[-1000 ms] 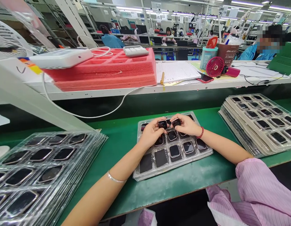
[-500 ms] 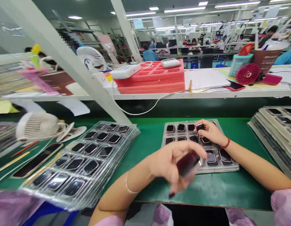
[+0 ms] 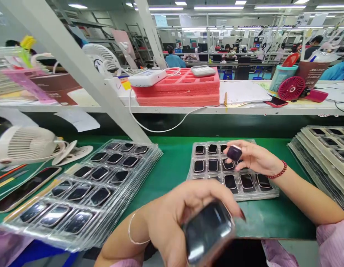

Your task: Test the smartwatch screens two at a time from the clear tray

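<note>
Close to the camera, my left hand (image 3: 167, 218) is closed around a smartwatch case (image 3: 209, 231), its dark glossy screen tilted up and one edge slightly blurred. My right hand (image 3: 261, 159) pinches a second smartwatch case (image 3: 234, 152) by its edges, over the clear plastic tray (image 3: 251, 197). That tray holds rows of dark-screened watch cases in square pockets; my hands hide some of them. To the left lies a stack of clear trays (image 3: 133, 193), its top one filled with similar watch cases.
Another tray stack (image 3: 302, 152) stands at the right edge of the green table (image 3: 172, 163). A white fan (image 3: 28, 144) and a phone (image 3: 27, 189) lie at far left. A slanted white post (image 3: 105, 92) crosses before the shelf, which carries red foam trays (image 3: 177, 98).
My left hand has come closer to the camera, and its watch case now shows its screen more fully. My right hand has lifted its watch case a little off the tray.
</note>
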Available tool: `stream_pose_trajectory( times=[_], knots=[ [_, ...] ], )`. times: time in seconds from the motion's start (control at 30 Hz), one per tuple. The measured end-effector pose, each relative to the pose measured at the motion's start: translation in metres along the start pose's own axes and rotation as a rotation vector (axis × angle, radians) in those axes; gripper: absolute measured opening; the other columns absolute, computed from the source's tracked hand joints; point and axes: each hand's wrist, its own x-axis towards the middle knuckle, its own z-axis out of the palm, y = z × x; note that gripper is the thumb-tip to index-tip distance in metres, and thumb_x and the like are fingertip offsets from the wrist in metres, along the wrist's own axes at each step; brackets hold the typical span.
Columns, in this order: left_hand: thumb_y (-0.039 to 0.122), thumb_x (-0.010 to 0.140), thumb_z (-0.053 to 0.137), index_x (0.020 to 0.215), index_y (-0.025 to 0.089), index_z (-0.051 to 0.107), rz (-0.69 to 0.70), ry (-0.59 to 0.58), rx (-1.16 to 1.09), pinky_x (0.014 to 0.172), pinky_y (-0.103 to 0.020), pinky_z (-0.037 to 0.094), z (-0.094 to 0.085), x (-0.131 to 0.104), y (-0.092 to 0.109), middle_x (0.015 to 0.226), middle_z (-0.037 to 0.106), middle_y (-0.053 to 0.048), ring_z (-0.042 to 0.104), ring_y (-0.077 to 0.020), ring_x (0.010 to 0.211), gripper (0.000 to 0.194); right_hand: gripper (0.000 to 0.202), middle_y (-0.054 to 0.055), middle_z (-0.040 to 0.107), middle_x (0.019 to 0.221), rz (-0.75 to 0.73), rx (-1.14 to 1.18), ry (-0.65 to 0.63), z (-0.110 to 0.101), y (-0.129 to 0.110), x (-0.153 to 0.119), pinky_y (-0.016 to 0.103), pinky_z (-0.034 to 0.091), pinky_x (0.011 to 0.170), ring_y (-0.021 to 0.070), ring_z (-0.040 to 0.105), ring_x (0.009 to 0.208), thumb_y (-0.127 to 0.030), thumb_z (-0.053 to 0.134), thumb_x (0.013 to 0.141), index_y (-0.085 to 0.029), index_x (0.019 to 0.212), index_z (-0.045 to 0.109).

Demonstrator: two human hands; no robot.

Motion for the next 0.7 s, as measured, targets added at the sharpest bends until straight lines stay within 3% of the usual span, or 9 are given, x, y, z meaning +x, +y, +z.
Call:
stream_pose_trajectory(
  times=[0.07, 0.17, 0.23, 0.3, 0.43, 0.6, 0.7],
  knots=[
    [0.053, 0.071, 0.082, 0.117, 0.021, 0.066, 0.166, 0.103, 0.011, 0.042, -0.014, 0.046, -0.022, 0.012, 0.008, 0.068, 0.067, 0.0, 0.056, -0.0074, 0.042, 0.058, 0.034, 0.007, 0.066, 0.112, 0.007, 0.073, -0.134, 0.033, -0.005, -0.013, 0.028, 0.064, 0.066, 0.0213, 0.073, 0.095, -0.034, 0.078, 0.083, -0.018, 0.11, 0.065],
    [0.044, 0.074, 0.084, 0.108, 0.016, 0.069, 0.41, 0.509, 0.035, 0.04, -0.01, 0.042, -0.058, 0.042, 0.018, 0.069, 0.066, 0.001, 0.052, -0.0038, 0.042, 0.046, 0.046, 0.006, 0.065, 0.102, 0.038, 0.18, -0.313, 0.078, -0.008, -0.028, 0.025, 0.061, 0.059, 0.0159, 0.072, 0.077, -0.044, 0.082, 0.077, -0.017, 0.106, 0.059],
    [0.037, 0.079, 0.08, 0.1, 0.013, 0.07, 0.405, 0.698, 0.001, 0.043, -0.01, 0.044, -0.078, 0.061, 0.018, 0.068, 0.065, 0.0, 0.055, -0.0042, 0.046, 0.034, 0.056, 0.005, 0.065, 0.096, 0.069, 0.201, -0.383, 0.098, -0.009, -0.032, 0.023, 0.058, 0.057, 0.0113, 0.068, 0.066, -0.049, 0.086, 0.071, -0.016, 0.105, 0.057],
    [0.032, 0.086, 0.071, 0.097, 0.011, 0.07, 0.321, 0.797, -0.036, 0.043, -0.011, 0.044, -0.09, 0.074, 0.013, 0.067, 0.065, -0.002, 0.056, -0.0052, 0.048, 0.023, 0.063, 0.004, 0.064, 0.092, 0.084, 0.191, -0.411, 0.108, -0.01, -0.033, 0.02, 0.055, 0.056, 0.0086, 0.064, 0.063, -0.054, 0.088, 0.065, -0.014, 0.103, 0.056],
    [0.029, 0.085, 0.071, 0.098, 0.011, 0.068, 0.23, 0.813, -0.03, 0.039, -0.012, 0.039, -0.098, 0.081, 0.002, 0.068, 0.066, -0.002, 0.055, -0.0058, 0.048, 0.023, 0.068, 0.004, 0.063, 0.09, 0.038, 0.173, -0.397, 0.112, -0.011, -0.034, 0.015, 0.048, 0.054, 0.006, 0.059, 0.062, -0.059, 0.087, 0.061, -0.013, 0.101, 0.056],
    [0.031, 0.067, 0.087, 0.108, 0.011, 0.066, 0.203, 0.771, 0.092, 0.044, -0.014, 0.041, -0.092, 0.078, -0.002, 0.077, 0.071, -0.005, 0.059, -0.0079, 0.055, 0.051, 0.07, 0.005, 0.064, 0.091, -0.013, 0.186, -0.384, 0.11, -0.01, -0.046, 0.016, 0.049, 0.052, 0.0071, 0.061, 0.061, -0.06, 0.085, 0.064, -0.014, 0.106, 0.055],
    [0.023, 0.06, 0.09, 0.117, 0.015, 0.061, 0.161, 0.767, 0.201, 0.05, -0.016, 0.045, -0.087, 0.077, -0.001, 0.087, 0.073, -0.005, 0.063, -0.0104, 0.062, 0.064, 0.066, 0.008, 0.068, 0.097, -0.064, 0.151, -0.35, 0.095, -0.014, -0.048, 0.021, 0.055, 0.054, 0.0115, 0.067, 0.064, -0.062, 0.08, 0.071, -0.015, 0.11, 0.054]
  ],
)
